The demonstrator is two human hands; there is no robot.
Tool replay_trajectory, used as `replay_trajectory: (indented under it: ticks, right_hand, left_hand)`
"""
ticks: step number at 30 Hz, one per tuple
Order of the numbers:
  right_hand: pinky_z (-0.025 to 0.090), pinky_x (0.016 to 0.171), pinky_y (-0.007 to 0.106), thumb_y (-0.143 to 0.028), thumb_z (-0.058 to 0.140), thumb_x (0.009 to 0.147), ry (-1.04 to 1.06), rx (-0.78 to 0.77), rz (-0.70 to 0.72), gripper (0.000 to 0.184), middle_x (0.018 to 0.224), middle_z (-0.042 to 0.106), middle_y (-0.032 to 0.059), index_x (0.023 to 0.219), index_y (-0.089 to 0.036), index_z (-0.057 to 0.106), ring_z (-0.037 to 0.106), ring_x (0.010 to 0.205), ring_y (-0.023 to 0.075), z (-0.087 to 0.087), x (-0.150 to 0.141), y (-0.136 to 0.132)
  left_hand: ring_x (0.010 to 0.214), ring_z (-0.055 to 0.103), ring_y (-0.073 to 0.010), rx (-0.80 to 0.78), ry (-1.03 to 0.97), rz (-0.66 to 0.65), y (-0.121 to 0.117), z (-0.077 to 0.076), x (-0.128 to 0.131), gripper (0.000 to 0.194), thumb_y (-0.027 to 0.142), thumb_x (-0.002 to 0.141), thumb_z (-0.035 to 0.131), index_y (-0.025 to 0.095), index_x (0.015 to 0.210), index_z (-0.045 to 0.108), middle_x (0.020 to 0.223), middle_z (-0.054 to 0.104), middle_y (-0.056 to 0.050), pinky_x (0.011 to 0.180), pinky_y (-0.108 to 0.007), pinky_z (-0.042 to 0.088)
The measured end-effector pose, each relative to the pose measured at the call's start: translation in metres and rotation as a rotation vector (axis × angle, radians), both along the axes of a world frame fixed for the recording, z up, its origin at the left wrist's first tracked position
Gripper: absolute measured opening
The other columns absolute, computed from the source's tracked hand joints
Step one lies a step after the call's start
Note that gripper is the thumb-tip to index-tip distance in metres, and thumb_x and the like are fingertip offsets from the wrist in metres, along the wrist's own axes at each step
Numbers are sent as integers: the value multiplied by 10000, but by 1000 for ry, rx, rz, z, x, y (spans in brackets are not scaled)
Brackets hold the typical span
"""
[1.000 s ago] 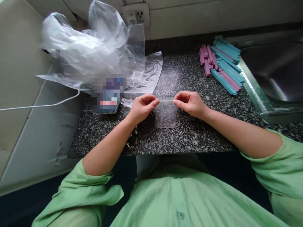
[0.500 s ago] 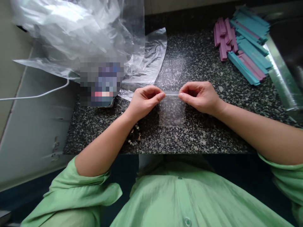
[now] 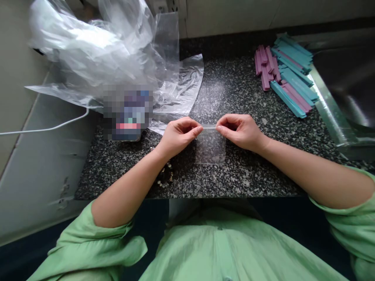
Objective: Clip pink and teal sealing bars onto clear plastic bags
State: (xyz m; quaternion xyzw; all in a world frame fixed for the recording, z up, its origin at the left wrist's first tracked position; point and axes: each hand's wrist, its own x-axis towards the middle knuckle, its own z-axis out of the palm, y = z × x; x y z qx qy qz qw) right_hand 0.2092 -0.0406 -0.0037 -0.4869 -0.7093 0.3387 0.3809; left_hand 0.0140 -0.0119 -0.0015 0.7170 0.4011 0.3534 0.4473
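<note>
Surface (image 3: 249, 175): 1, speckled stone, under small clear bag (image 3: 210, 150)
Sink (image 3: 325, 103): 1, far right of bag
Plastic sheeting (image 3: 88, 50): heap, left beyond bag; layers uncountable
Hands: 2; left hand (image 3: 180, 134), right hand (image 3: 241, 130), each grip pinched tight on a top corner, likely tensioning the edge
Pink/teal strips (image 3: 295, 84): beyond-right of bag, probably within reach; overlapped, no firm count
Bag: 1, between hands
Beaded bracelet (image 3: 170, 178): 1, near-left of bag

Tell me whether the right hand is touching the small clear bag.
Touching: the head view shows the right hand pinching the right end of the small clear bag's top edge.
</note>
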Motion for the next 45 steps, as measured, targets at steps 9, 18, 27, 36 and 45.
replay_trajectory:
  ticks: [9, 18, 27, 36, 45]
  right_hand:
    - [379, 505, 227, -296, 573, 744, 26, -16, 33, 152, 624, 557, 4, 728, -147, 593, 465, 561, 95, -1, -2, 1]
    - [352, 492, 219, -259, 532, 751, -30, 8, 23, 130, 603, 539, 0, 672, -157, 550, 437, 535, 87, 1, -4, 3]
    - [350, 479, 219, -304, 538, 763, 16, 3, -13, 167, 585, 520, -10, 694, -153, 563, 422, 509, 84, -1, 0, 3]
    - [348, 475, 213, -298, 535, 767, -2, 29, -20, 175, 582, 525, -11, 675, -152, 562, 423, 504, 82, -1, 0, 3]
    - [369, 482, 212, -295, 562, 757, 4, 20, 3, 159, 599, 550, -1, 694, -150, 579, 447, 516, 85, -1, -1, 4]
  left_hand:
    - [579, 453, -98, 44, -24, -17, 0, -2, 2, 218, 359, 703, 635, 154, 637, 601, 609, 532, -2, 555, -231, 373]
    - [578, 458, -98, 90, 20, -34, 0, -3, 4, 149, 278, 729, 602, 158, 640, 608, 624, 532, -3, 548, -229, 369]
    - [579, 468, -102, 57, -23, 8, 1, -1, 1, 148, 278, 720, 593, 157, 636, 595, 605, 530, 4, 553, -227, 380]
    - [525, 425, -88, -91, -67, -21, 2, -3, 4, 184, 332, 689, 624, 152, 703, 591, 568, 489, 32, 507, -218, 351]
    - [553, 445, -100, -7, -8, -26, 3, -5, 3, 150, 282, 718, 586, 148, 651, 582, 587, 507, 11, 532, -228, 360]
